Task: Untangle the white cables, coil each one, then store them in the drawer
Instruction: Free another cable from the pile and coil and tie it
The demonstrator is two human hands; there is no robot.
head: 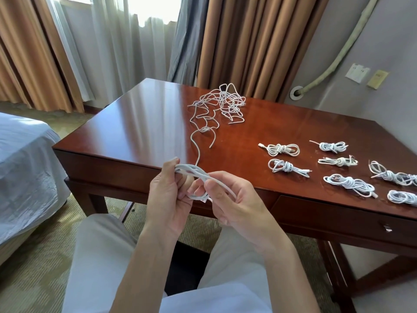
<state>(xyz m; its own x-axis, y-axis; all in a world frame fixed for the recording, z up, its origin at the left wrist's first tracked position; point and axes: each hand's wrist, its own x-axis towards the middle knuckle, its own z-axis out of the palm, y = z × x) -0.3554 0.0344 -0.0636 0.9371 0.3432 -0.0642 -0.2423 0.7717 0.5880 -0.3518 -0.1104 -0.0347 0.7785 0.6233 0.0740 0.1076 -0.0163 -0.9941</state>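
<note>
Your left hand point(168, 195) curls its fingers round one end of a half-wound loop of thin white cable point(203, 177), held in the air just off the near edge of the glossy reddish-brown wooden desk point(140, 123). Your right hand point(228, 199) pinches the loop's other end between thumb and fingers. The cable's free length runs up toward twelve o'clock into the loose tangle of white cables point(222, 105) on the desk. At two to three o'clock lie seven tied white cable bundles point(283, 149). The closed drawer point(338, 216) sits at four o'clock.
</note>
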